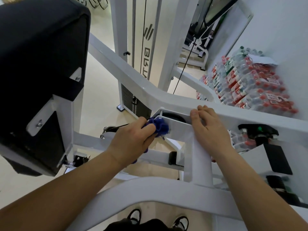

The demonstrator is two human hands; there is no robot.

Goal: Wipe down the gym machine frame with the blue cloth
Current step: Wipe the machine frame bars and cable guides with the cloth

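Observation:
The white gym machine frame [180, 129] runs across the middle of the view, with a bolted bracket plate at its centre. My left hand [133, 140] grips a bunched blue cloth [159, 126] and holds it against the left end of that plate, beside a bolt. Part of the cloth hangs below my palm. My right hand [210, 129] rests on the frame just right of the plate, fingers fairly straight and laid over the top edge beside a black pulley wheel.
A black padded seat back [38, 67] fills the left side. The weight stack [131, 102] and cable [185, 64] stand behind the frame. Shrink-wrapped packs of water bottles [246, 84] pile against the right wall. My shoes [180, 221] show at the bottom.

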